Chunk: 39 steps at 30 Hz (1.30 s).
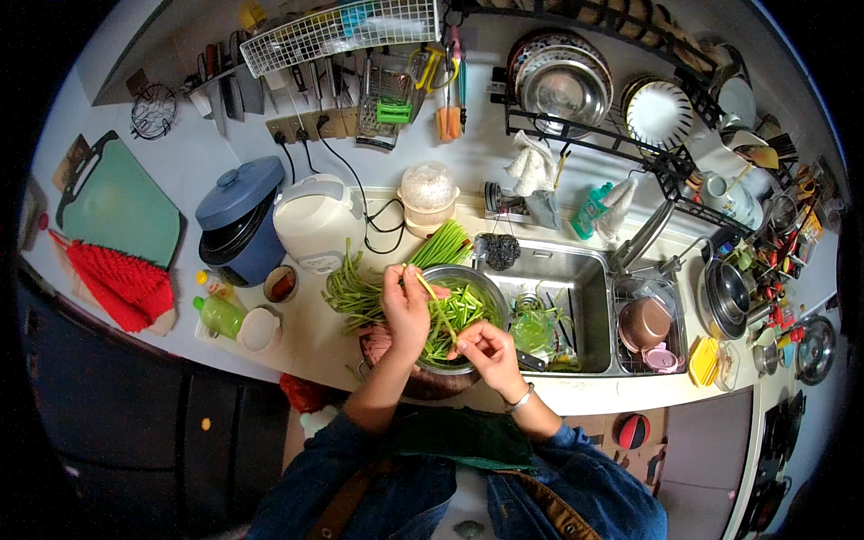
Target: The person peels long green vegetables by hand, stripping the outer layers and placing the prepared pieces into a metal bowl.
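Note:
One long green vegetable stem (437, 309) runs slantwise between my hands, above a round metal bowl (501, 297) that holds cut green pieces (464, 305). The upper end of the stem is pinched in the fingers of my left hand (408, 312), at the bowl's left side. My right hand (491, 352) holds the lower end between thumb and fingers, over the bowl's lower right rim. Behind the bowl lies a bunch of straight green stems (442, 244). More leafy-tipped stems (352, 290) lie to the left of my left hand.
Right of the bowl is a steel sink (592, 317) with green scraps and a green plastic bag (533, 332). A black knife handle (530, 361) lies at its near left edge. A white rice cooker (314, 219), a blue pot (251, 253) and a green bottle (219, 316) stand at left.

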### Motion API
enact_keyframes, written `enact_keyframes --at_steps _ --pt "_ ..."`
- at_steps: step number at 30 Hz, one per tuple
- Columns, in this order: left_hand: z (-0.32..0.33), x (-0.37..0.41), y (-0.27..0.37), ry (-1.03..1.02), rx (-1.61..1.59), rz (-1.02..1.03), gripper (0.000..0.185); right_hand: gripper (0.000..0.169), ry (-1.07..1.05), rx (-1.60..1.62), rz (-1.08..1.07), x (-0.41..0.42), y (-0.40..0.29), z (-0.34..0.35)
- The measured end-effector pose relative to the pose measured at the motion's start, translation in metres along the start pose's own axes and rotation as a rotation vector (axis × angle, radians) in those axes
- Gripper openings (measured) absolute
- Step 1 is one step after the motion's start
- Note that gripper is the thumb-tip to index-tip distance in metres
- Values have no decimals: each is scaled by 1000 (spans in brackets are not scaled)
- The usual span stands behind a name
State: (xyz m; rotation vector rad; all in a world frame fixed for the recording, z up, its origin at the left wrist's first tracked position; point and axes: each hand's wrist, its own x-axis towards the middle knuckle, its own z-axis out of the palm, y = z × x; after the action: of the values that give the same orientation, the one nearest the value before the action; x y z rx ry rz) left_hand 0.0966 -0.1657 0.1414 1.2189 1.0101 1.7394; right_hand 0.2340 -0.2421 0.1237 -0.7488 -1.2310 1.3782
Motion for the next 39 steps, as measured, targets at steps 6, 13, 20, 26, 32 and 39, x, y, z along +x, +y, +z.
enact_keyframes --at_steps 6,13,20,26,32,39 --pt "-13 23 1 104 -59 -69 23 3 -2 34 65 -13 4 -17" --pt "-31 35 6 220 -79 -101 22 6 255 44 -47 -23 -6 -88" --pt "-17 12 -12 -250 7 -265 15 24 348 -1571 444 -33 31 -177" --pt "1 -11 -19 -618 -65 -423 36 19 440 -1010 3 -5 28 -139" --pt "10 -26 -25 -716 -52 -412 35 12 117 -197 103 34 -15 -66" --pt "-4 -21 -25 -737 224 -350 16 14 125 -736 -269 43 -36 -64"
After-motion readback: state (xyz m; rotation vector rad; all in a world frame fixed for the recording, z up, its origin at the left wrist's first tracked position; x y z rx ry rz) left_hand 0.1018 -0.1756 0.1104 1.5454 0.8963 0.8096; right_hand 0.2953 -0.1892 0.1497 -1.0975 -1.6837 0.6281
